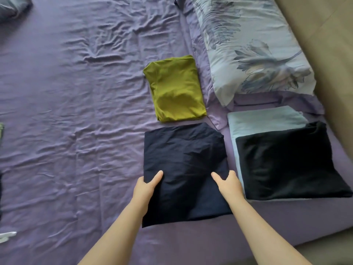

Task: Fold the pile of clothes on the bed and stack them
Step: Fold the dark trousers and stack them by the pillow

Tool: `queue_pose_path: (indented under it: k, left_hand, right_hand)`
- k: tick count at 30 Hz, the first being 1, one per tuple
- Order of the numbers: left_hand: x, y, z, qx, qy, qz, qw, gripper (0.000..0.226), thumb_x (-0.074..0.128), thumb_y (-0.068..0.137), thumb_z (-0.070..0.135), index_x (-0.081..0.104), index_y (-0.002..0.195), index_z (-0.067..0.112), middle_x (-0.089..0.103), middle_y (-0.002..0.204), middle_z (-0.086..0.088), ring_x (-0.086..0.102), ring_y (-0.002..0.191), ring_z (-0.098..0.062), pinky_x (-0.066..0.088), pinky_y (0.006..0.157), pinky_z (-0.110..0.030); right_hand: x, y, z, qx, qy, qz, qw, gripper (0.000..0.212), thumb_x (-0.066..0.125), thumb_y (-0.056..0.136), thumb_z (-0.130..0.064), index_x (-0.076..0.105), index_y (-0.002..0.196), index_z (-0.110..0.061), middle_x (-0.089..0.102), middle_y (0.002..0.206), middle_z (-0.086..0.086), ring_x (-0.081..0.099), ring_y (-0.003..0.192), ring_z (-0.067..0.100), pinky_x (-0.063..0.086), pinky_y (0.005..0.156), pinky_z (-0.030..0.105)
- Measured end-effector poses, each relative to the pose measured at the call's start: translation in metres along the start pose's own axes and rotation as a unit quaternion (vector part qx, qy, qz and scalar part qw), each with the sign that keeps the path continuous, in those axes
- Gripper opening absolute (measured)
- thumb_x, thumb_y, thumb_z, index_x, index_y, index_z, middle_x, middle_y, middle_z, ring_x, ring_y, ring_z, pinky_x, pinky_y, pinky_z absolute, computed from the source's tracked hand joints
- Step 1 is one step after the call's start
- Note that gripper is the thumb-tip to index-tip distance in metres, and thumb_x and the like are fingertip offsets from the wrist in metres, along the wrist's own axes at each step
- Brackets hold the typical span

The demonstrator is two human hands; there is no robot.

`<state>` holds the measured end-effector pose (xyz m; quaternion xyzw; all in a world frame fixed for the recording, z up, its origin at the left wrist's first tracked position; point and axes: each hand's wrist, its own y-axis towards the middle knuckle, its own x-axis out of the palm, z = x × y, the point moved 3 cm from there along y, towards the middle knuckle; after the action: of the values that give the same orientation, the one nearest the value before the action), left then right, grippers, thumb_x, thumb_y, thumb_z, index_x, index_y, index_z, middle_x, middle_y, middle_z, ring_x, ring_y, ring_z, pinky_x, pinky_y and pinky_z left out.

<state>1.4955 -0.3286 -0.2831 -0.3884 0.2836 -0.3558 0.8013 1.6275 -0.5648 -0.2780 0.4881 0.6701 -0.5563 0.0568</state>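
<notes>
Both arms in from the near edge of the bed (76, 111). Left hand (146, 185) on the left side of the navy fold (184, 169), thumb on top, fingers tucked under the edge, gripping it. Right hand (228, 183) on the right side of the same fold, thumb out across the cloth, fingers curled over the edge, gripping too. Navy fold flat and roughly square, near the bed's near edge, right of the middle.

Just beside it to the right, toward the bed's right edge: black fold (286, 165) lying on top of a pale blue fold (263, 117), blue showing along the far and left sides. Small gap of purple sheet between navy and that stack.

Just beyond the navy fold, nearly touching its far edge: olive fold (176, 88), neat rectangle, slightly tilted.

Further right and far, along the bed's right edge: floral pillow (248, 44), pale with blue-grey flower print, its near corner close to the pale blue fold.

Off at the left edge: slivers of cloth, a white scrap (6, 236) low down, something dark and something greenish above it, too cut off to name. Far left corner: edge of another grey-blue pillow (11, 6). Sheet heavily wrinkled across the middle and left.
</notes>
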Motion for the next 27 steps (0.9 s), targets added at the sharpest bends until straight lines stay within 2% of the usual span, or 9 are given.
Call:
queue_pose_path:
  k: [2, 3, 5, 8, 12, 14, 16, 23, 27]
  left_hand:
    - [0.000, -0.011, 0.012, 0.048, 0.005, 0.010, 0.999, 0.046, 0.074, 0.075, 0.051, 0.063, 0.110, 0.023, 0.070, 0.103, 0.009, 0.066, 0.091, -0.012, 0.051, 0.070, -0.026]
    - [-0.001, -0.018, 0.018, 0.077, 0.014, 0.022, 0.997, 0.040, 0.072, 0.077, 0.050, 0.064, 0.107, 0.025, 0.070, 0.100, 0.012, 0.066, 0.089, -0.008, 0.050, 0.068, -0.023]
    - [-0.002, -0.035, 0.032, 0.125, 0.033, 0.042, 0.991, 0.029, 0.070, 0.080, 0.047, 0.065, 0.101, 0.028, 0.071, 0.094, 0.015, 0.066, 0.085, -0.002, 0.048, 0.065, -0.019]
    - [0.001, -0.062, 0.054, 0.183, 0.062, 0.050, 0.980, 0.017, 0.066, 0.083, 0.046, 0.063, 0.093, 0.033, 0.070, 0.089, 0.018, 0.064, 0.083, 0.003, 0.044, 0.064, -0.014]
    - [0.023, -0.091, 0.084, 0.221, 0.055, -0.002, 0.974, 0.014, 0.067, 0.084, 0.043, 0.059, 0.096, 0.040, 0.069, 0.090, 0.024, 0.064, 0.084, 0.007, 0.047, 0.068, -0.014]
    - [0.039, -0.102, 0.098, 0.234, 0.051, -0.037, 0.970, 0.021, 0.072, 0.082, 0.039, 0.060, 0.100, 0.039, 0.069, 0.093, 0.026, 0.066, 0.085, 0.005, 0.051, 0.073, -0.019]
    - [0.058, -0.111, 0.111, 0.247, 0.048, -0.064, 0.966, 0.029, 0.076, 0.079, 0.034, 0.060, 0.103, 0.037, 0.070, 0.095, 0.024, 0.067, 0.087, 0.003, 0.053, 0.076, -0.022]
    - [0.147, -0.126, 0.132, 0.241, 0.050, -0.175, 0.953, 0.050, 0.081, 0.074, 0.015, 0.052, 0.109, 0.036, 0.067, 0.112, 0.013, 0.065, 0.097, -0.001, 0.052, 0.078, -0.017]
    - [0.202, -0.126, 0.127, 0.228, 0.072, -0.242, 0.941, 0.090, 0.073, 0.073, -0.006, 0.028, 0.140, 0.036, 0.056, 0.130, 0.008, 0.058, 0.113, -0.009, 0.050, 0.088, -0.025]
  right_hand:
    - [-0.002, -0.002, -0.002, -0.026, 0.009, -0.028, 0.999, 0.046, 0.060, 0.088, -0.047, 0.048, 0.108, -0.007, 0.057, 0.107, 0.005, 0.055, 0.102, 0.028, 0.043, 0.079, 0.035]
    - [-0.003, -0.006, -0.005, -0.053, 0.011, -0.023, 0.998, 0.038, 0.061, 0.088, -0.045, 0.046, 0.095, -0.010, 0.055, 0.095, 0.003, 0.054, 0.092, 0.025, 0.042, 0.072, 0.034]
    - [-0.010, -0.017, -0.011, -0.104, 0.016, 0.011, 0.994, 0.041, 0.062, 0.088, -0.040, 0.033, 0.075, -0.014, 0.040, 0.073, -0.001, 0.042, 0.067, 0.017, 0.034, 0.058, 0.031]
    - [-0.025, -0.036, -0.018, -0.157, 0.046, 0.059, 0.985, 0.045, 0.064, 0.088, -0.036, 0.028, 0.070, -0.016, 0.034, 0.065, -0.003, 0.033, 0.057, 0.014, 0.030, 0.053, 0.030]
    - [-0.071, -0.043, -0.027, -0.186, 0.120, 0.059, 0.973, 0.031, 0.066, 0.088, -0.033, 0.045, 0.079, -0.012, 0.058, 0.074, 0.001, 0.054, 0.068, 0.020, 0.041, 0.059, 0.027]
    - [-0.103, -0.039, -0.032, -0.199, 0.119, 0.063, 0.971, 0.032, 0.066, 0.088, -0.033, 0.049, 0.086, -0.006, 0.061, 0.082, 0.005, 0.057, 0.075, 0.024, 0.042, 0.062, 0.029]
    - [-0.137, -0.032, -0.035, -0.216, 0.108, 0.068, 0.968, 0.029, 0.066, 0.088, -0.033, 0.051, 0.088, -0.008, 0.060, 0.084, 0.000, 0.056, 0.077, 0.018, 0.042, 0.061, 0.023]
    - [-0.238, -0.001, -0.014, -0.209, 0.085, 0.067, 0.972, 0.019, 0.055, 0.092, -0.013, 0.053, 0.108, -0.004, 0.061, 0.105, 0.007, 0.057, 0.099, 0.026, 0.041, 0.079, 0.033]
    - [-0.276, 0.015, 0.011, -0.187, 0.072, 0.074, 0.977, 0.021, 0.044, 0.090, -0.003, 0.050, 0.109, -0.012, 0.059, 0.105, 0.004, 0.056, 0.098, 0.026, 0.042, 0.071, 0.032]
